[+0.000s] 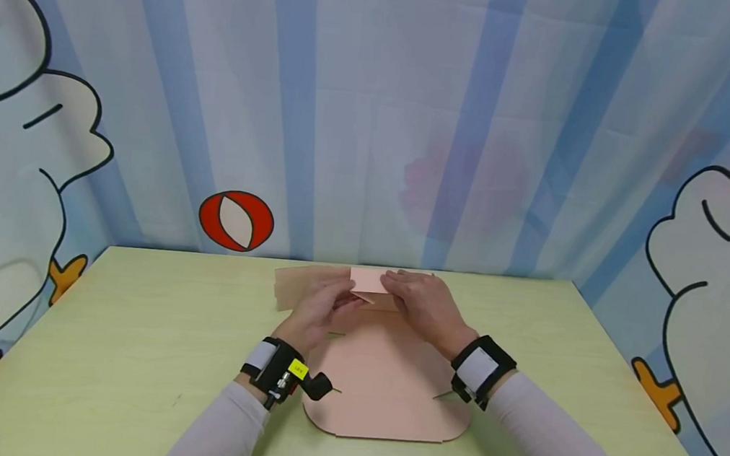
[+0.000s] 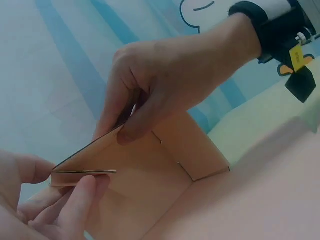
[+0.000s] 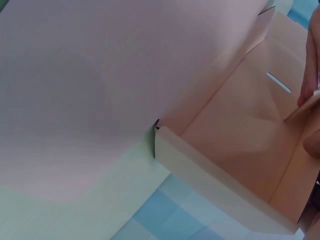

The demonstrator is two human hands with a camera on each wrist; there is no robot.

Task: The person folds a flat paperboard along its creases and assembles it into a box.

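A pink-tan cardboard box blank [image 1: 388,389] lies partly folded on the table, its wide rounded panel toward me. My left hand [image 1: 318,312] pinches a small folded flap [image 2: 82,178] at the far end between thumb and fingers. Just to its right, my right hand [image 1: 426,307] grips the top edge of the raised far panel [image 1: 368,280], thumb on the inner face, as the left wrist view shows. In the right wrist view, that far part forms a shallow trough with a side wall [image 3: 225,185] standing up and a thin slot [image 3: 278,82] cut through it.
The pale yellow-green table [image 1: 152,354] runs back to a blue striped cloth backdrop [image 1: 375,113] with printed cartoon figures. Another cardboard flap [image 1: 291,287] sticks out left of the far panel. Narrow cuts [image 1: 444,394] mark the wide panel's sides.
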